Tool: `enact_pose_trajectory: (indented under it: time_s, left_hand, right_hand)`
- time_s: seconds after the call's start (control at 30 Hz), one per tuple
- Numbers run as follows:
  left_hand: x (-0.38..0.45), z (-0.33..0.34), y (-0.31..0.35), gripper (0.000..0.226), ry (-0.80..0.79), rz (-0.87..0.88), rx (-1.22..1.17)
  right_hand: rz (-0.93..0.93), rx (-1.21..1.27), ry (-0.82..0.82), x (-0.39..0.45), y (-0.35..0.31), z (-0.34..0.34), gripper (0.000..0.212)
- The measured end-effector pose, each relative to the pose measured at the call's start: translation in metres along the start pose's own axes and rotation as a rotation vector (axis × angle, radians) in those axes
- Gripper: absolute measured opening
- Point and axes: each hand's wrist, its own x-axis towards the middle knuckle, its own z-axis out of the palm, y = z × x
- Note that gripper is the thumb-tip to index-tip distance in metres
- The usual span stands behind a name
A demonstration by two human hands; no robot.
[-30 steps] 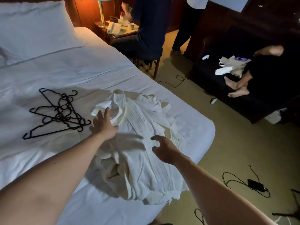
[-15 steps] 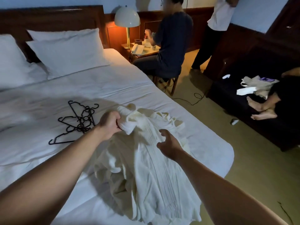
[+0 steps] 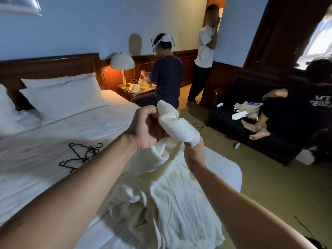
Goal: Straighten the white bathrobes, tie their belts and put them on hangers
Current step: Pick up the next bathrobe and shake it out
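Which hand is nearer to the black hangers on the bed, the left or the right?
The left. The left hand holds up the white bathrobe just right of the black hangers. The right hand pinches the robe further right, toward the bed edge.

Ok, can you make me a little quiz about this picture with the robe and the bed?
1. True or false: the black hangers lie on the bed, to the left of the white bathrobe.
2. Which of the hands hold the bathrobe's rolled-up end? A) only the left hand B) only the right hand C) both
3. Fill in: the lit lamp stands on the ____ beside the bed.

Key
1. True.
2. C: the left hand grips the cloth near the top, the right hand pinches the lower end.
3. Nightstand.
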Motion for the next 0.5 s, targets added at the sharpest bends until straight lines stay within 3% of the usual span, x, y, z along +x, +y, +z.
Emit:
enact_pose_trajectory:
  time_s: [0.07,0.2,0.3,0.37,0.47,0.5]
  left_hand:
    - [-0.007,0.009,0.001,0.029,-0.045,0.054,-0.043]
    - [-0.017,0.058,0.011,0.037,-0.197,0.043,-0.025]
    - [-0.032,0.106,0.016,0.034,-0.247,-0.009,0.029]
    - [-0.044,0.123,0.022,0.036,-0.273,0.028,0.031]
    - [-0.053,0.118,0.036,0.039,-0.103,0.144,0.205]
    - [-0.053,0.108,0.04,0.038,0.013,0.161,0.309]
  right_hand:
    - [-0.066,0.101,0.014,-0.006,-0.014,-0.023,0.023]
    - [0.013,0.071,-0.075,-0.024,-0.015,-0.043,0.026]
    - [0.074,0.098,0.021,-0.04,-0.024,-0.049,0.051]
    - [0.127,0.114,0.178,-0.048,-0.041,-0.068,0.05]
    - [0.148,0.029,0.32,-0.054,-0.064,-0.11,0.012]
    - [0.106,0.047,0.359,-0.06,-0.077,-0.121,0.022]
